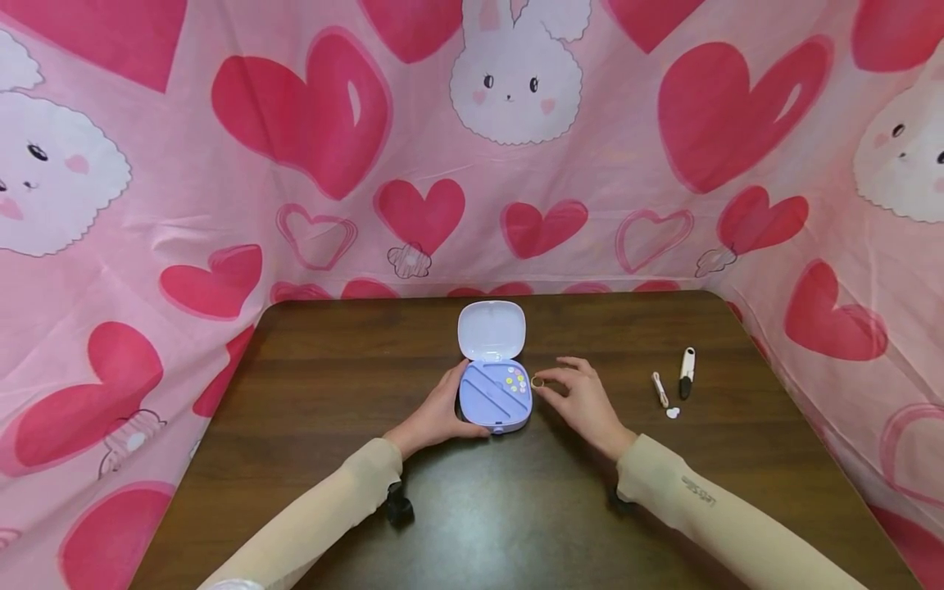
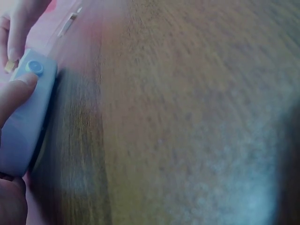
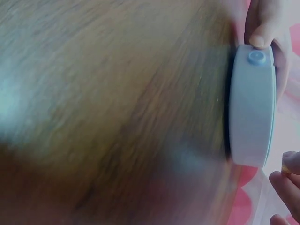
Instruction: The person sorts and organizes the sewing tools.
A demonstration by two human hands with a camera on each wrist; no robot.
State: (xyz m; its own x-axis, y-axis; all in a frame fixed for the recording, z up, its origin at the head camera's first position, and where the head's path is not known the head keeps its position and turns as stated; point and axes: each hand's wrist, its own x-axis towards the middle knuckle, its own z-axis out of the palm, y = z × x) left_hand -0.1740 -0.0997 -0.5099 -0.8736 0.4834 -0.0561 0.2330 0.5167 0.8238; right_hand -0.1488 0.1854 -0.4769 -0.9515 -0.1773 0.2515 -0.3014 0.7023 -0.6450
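A lavender case (image 1: 483,410) lies on the table, its white lid (image 1: 492,329) tilted back. Slanting dividers split its inside, and several small white, yellow and pink pieces sit in the upper right compartment. My left hand (image 1: 440,412) grips the case along its left side, with the thumb at the front by the round blue button (image 2: 34,67). At the right rim, my right hand (image 1: 583,401) pinches a small gold-coloured ring (image 1: 537,382) between thumb and finger. The ring is apart from the pieces; in the right wrist view those fingers mostly hide it.
To the right on the brown table (image 1: 332,352) lie a bundled white cord (image 1: 660,390), small white round pieces (image 1: 673,413) and a white tool with a black end (image 1: 687,373). Pink heart-printed cloth (image 1: 472,229) hangs behind and at both sides.
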